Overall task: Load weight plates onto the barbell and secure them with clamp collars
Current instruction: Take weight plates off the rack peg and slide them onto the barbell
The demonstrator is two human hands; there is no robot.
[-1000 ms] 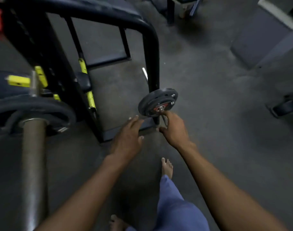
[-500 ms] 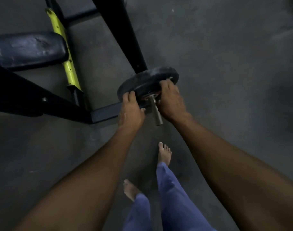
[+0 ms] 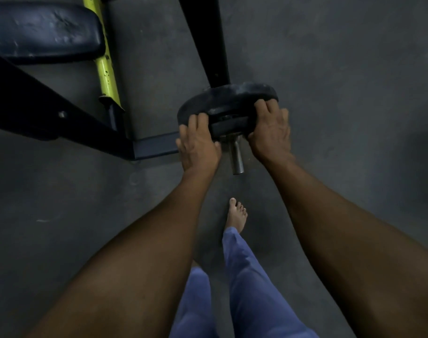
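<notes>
A small black weight plate (image 3: 226,100) sits on a short steel peg (image 3: 235,156) that juts from the foot of a black rack post (image 3: 205,37). My left hand (image 3: 198,145) grips the plate's left rim, fingers curled over its edge. On the right rim, my right hand (image 3: 271,132) holds it the same way. The peg's bare end pokes out between my hands. No barbell or clamp collar is in view.
A dark padded bench (image 3: 42,30) lies at the upper left, with a yellow bar (image 3: 105,67) and a black frame beam (image 3: 44,103) beside it. My bare foot (image 3: 237,215) stands on the grey floor below the peg.
The view has dropped and closed in on the plate. Both hands went from reaching toward the plate to gripping its rim on either side.
</notes>
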